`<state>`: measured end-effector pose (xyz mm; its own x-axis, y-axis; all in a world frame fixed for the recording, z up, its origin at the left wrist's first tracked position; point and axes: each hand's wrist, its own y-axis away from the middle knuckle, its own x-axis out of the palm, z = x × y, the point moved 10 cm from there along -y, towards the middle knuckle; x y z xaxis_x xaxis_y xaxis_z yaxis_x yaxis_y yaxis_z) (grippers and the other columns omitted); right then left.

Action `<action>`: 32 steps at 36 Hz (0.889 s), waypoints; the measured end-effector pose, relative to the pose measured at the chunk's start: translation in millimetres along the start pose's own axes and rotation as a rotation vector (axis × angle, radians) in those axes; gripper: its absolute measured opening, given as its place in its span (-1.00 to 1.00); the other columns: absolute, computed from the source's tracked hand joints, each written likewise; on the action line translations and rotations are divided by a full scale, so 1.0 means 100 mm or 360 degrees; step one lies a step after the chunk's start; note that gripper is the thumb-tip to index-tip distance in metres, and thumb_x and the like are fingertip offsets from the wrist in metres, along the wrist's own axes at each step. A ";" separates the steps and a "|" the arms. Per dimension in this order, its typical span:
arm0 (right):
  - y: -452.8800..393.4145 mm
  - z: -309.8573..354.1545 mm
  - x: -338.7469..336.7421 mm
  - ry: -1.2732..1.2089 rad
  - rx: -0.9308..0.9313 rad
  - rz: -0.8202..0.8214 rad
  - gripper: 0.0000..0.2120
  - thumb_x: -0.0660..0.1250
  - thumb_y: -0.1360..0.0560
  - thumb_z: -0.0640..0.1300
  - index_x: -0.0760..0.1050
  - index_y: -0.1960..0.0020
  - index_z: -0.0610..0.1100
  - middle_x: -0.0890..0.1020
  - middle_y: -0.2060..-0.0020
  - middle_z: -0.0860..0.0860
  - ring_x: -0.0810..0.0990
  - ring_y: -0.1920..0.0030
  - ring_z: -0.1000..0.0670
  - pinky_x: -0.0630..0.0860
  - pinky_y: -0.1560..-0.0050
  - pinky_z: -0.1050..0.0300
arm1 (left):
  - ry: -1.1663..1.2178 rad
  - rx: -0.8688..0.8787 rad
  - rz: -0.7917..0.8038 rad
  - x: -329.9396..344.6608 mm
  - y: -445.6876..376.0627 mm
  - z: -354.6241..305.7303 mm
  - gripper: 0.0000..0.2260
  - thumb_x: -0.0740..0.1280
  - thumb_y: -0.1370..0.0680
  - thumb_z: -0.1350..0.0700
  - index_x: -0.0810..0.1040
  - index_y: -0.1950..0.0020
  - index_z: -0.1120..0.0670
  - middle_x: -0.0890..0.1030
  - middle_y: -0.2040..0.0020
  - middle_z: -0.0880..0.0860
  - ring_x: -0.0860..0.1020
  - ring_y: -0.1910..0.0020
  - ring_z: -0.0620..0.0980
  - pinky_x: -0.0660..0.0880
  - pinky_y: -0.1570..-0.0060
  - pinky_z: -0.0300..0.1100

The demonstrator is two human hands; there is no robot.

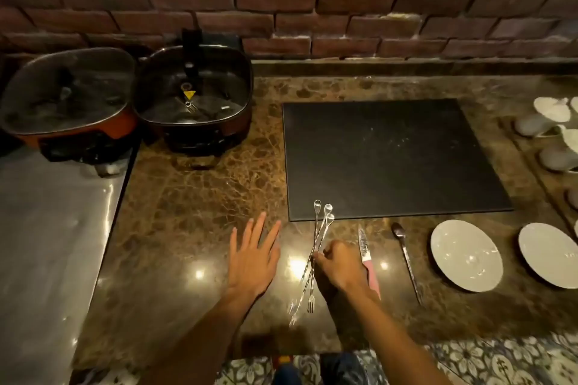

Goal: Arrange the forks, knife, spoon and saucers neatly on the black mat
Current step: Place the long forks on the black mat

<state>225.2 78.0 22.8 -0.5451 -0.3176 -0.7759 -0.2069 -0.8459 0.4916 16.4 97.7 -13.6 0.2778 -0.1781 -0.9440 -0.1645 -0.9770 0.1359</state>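
Note:
Three long twisted metal forks [317,244] lie bunched on the brown marble counter, their rounded ends overlapping the near left corner of the black mat [387,159]. My right hand [339,266] is closed around their middle. My left hand [255,255] rests flat and spread on the counter, a little left of the forks. A pink-handled knife [368,255] lies just right of my right hand. Further right lies a metal spoon [406,259]. Two white saucers [466,255] [547,255] sit on the counter at the right. Nothing else lies on the mat.
Two lidded electric pans [194,97] [68,100] stand at the back left. A steel surface [47,228] lies lower left. White cups and dishes [550,122] crowd the right edge. A brick wall [281,0] runs behind the counter.

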 end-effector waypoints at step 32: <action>-0.72 0.29 -0.20 -0.0292 0.0083 0.0145 -0.80 0.48 -0.36 -0.20 0.53 0.28 -0.32 0.69 0.36 -0.20 0.71 0.34 -0.11 0.65 0.22 -0.16 | -0.0239 -0.0059 -0.0056 0.13 -0.14 0.03 -0.50 0.08 -0.65 -0.11 0.20 -0.61 -0.16 0.22 -0.64 0.04 0.20 -0.62 0.15 0.23 -0.48 0.32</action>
<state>227.3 158.0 14.4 -0.7013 -0.3042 -0.6447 -0.1891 -0.7925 0.5798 19.1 109.5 -28.8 0.1377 -0.1271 -0.9823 -0.1215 -0.9864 0.1106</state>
